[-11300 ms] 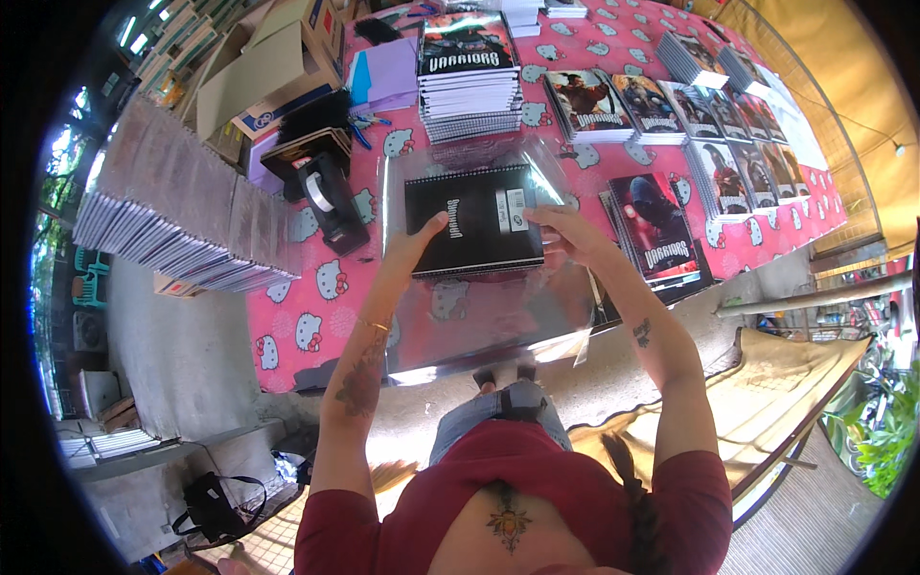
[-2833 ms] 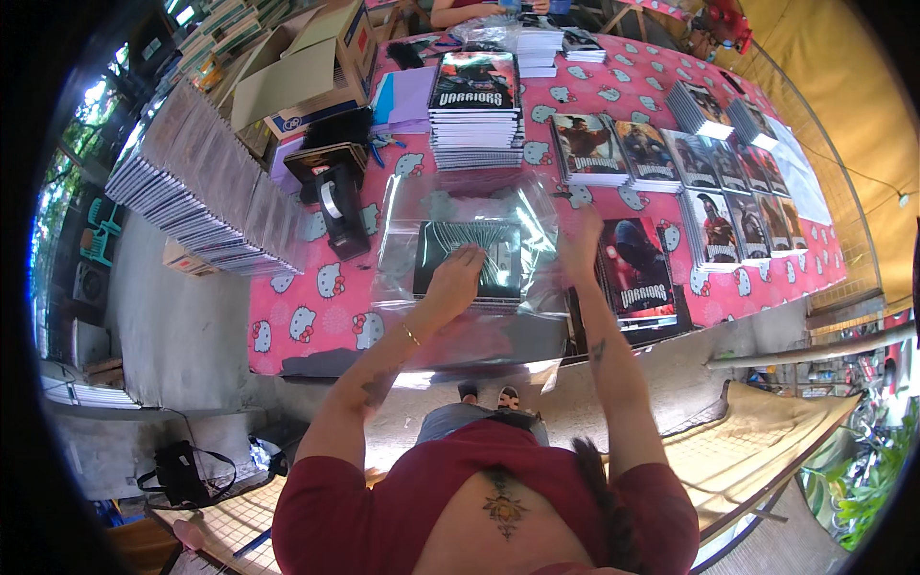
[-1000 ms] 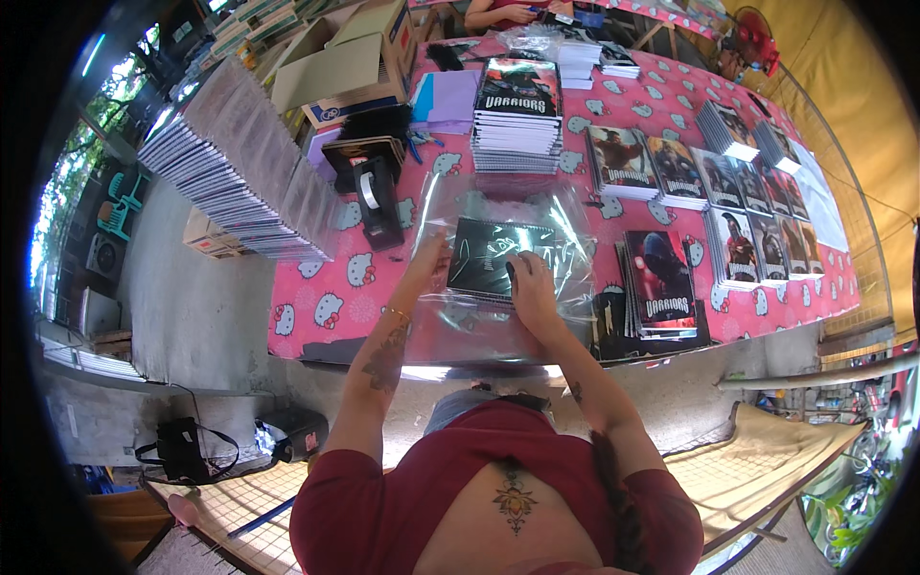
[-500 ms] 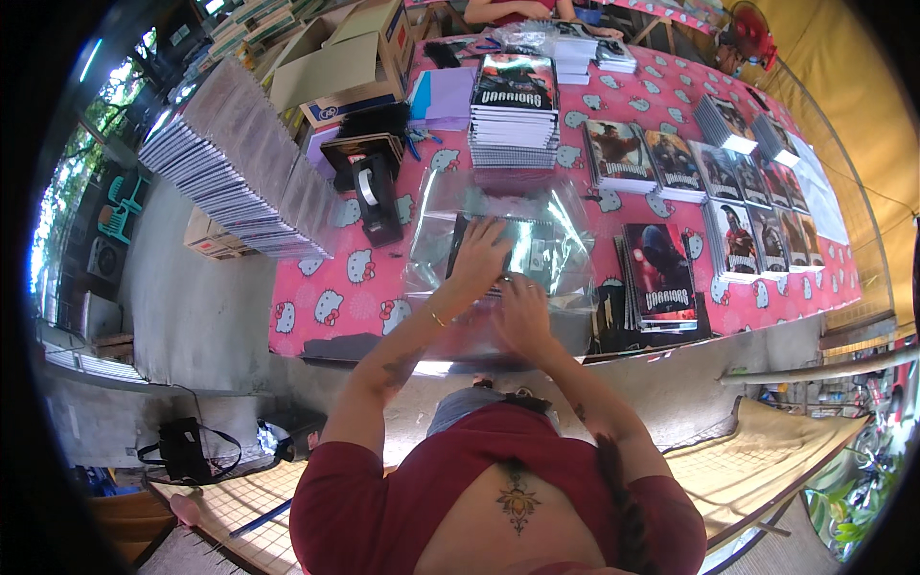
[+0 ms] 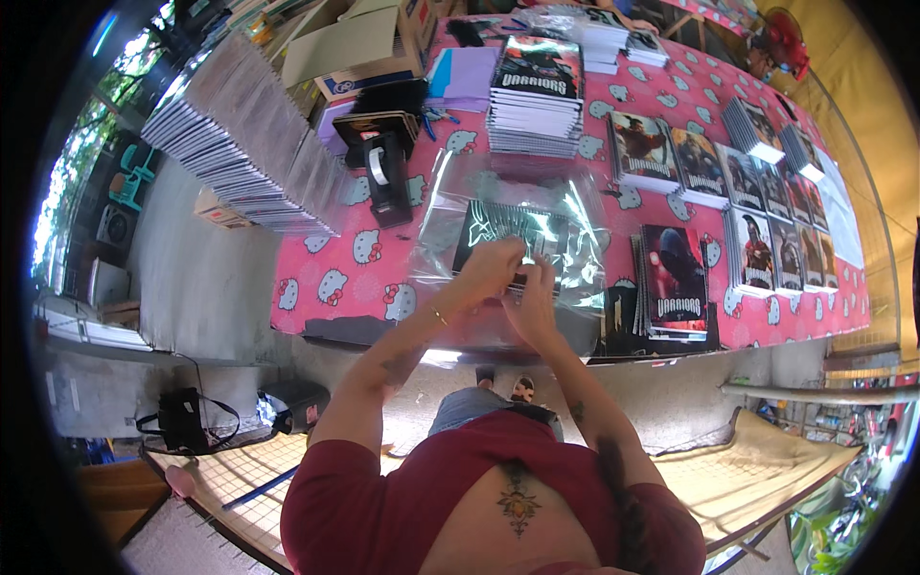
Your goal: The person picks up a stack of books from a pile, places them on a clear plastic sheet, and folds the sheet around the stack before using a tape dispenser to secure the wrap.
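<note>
A dark spiral-bound notebook (image 5: 486, 222) lies on a wide sheet of clear plastic film (image 5: 443, 216), whose shiny folds spread round it. Over the notebook's near edge, my left hand (image 5: 492, 267) has its fingers curled together and appears to pinch the film. My right hand (image 5: 532, 305) is close beside it, fingertips drawn together at the same spot, also on the film. What lies exactly between the fingertips is partly hidden. To the left stands a black tape dispenser (image 5: 388, 182). On the right is a small pile of notebooks (image 5: 675, 278) with a hooded figure on the cover.
A tall leaning stack of wrapped notebooks (image 5: 244, 144) stands at the left. Beyond the film rises another notebook stack (image 5: 537, 96). Several cover piles (image 5: 752, 244) fill the right side of the pink patterned table (image 5: 364, 278). An open cardboard box (image 5: 369, 48) sits behind; a red fan (image 5: 786, 43) stands far right.
My left hand has left its flat place on the notebook and drawn back to the near edge, its fingers closing beside my right hand. The view has shifted slightly.
</note>
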{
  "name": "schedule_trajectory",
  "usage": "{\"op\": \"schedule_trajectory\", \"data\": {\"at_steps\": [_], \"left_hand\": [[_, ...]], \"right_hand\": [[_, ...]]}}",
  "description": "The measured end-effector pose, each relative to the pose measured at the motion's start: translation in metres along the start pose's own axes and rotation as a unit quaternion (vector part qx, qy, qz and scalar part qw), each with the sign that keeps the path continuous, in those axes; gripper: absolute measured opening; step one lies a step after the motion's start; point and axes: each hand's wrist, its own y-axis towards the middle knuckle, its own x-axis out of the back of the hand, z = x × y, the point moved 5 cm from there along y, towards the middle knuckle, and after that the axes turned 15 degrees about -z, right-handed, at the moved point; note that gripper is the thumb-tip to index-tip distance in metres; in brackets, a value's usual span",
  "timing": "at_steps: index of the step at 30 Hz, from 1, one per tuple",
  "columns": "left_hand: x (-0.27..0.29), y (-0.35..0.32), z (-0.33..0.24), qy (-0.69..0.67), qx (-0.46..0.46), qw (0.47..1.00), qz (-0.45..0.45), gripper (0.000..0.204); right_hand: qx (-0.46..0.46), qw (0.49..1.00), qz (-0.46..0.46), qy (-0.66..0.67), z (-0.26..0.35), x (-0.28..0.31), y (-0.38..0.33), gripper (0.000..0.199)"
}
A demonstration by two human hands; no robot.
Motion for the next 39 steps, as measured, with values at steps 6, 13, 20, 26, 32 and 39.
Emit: {"op": "schedule_trajectory", "data": {"at_steps": [6,13,20,26,32,39], "left_hand": [[-0.021,-0.017,0.000,0.092,-0.099,0.986,-0.096,0.030],[0.065,-0.062,0.042,0.261,0.050,0.940,-0.215,0.035],[0.159,-0.035,0.221,-0.226,0.483,0.807,-0.254,0.025],[0.148,-0.041,0.202,-0.333,0.423,0.729,-0.423,0.016],[0.137,-0.082,0.221,0.117,0.335,0.836,-0.419,0.015],[0.088,-0.022,0.077,-0.137,0.260,0.937,-0.191,0.031]], "right_hand": [[0.239,0.889,0.109,-0.374,0.031,0.031,0.031,0.075],[0.301,0.860,0.142,-0.387,0.038,0.031,0.033,0.071],[0.254,0.879,0.182,-0.361,0.038,0.029,0.035,0.066],[0.249,0.883,0.156,-0.365,0.035,0.035,0.034,0.066],[0.282,0.881,0.146,-0.352,0.038,0.031,0.031,0.065],[0.287,0.884,0.138,-0.342,0.040,0.035,0.032,0.066]]}}
